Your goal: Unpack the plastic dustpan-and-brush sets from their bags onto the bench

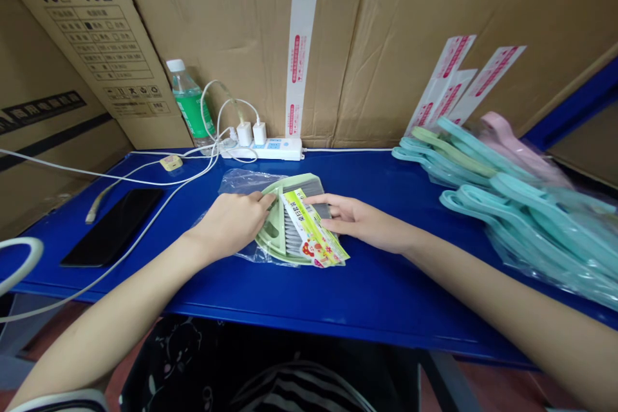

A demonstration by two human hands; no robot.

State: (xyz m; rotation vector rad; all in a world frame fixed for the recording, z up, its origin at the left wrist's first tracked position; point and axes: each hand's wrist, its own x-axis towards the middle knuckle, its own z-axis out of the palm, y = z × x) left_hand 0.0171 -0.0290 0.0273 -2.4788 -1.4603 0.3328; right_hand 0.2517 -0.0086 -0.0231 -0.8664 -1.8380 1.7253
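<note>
A light green dustpan (267, 238) lies on the blue table in front of me, with a grey-bristled brush (291, 232) nested in it. Across the brush rests a yellow-green printed label card (313, 232), tilted. My left hand (233, 222) has its fingers curled over the left side of the dustpan set; their tips are partly hidden. On the right, my right hand (360, 220) holds the upper edge of the card between thumb and fingers, close to the set's grey right side. A clear plastic bag (241, 180) lies crumpled beneath the dustpan and my left hand.
Several bagged turquoise, green and pink handled items (526, 187) are piled right. A black phone (113, 225) lies left among white cables. Behind stand a green-labelled bottle (190, 103) and a power strip (284, 149) with chargers. Cardboard boxes (381, 45) wall the back.
</note>
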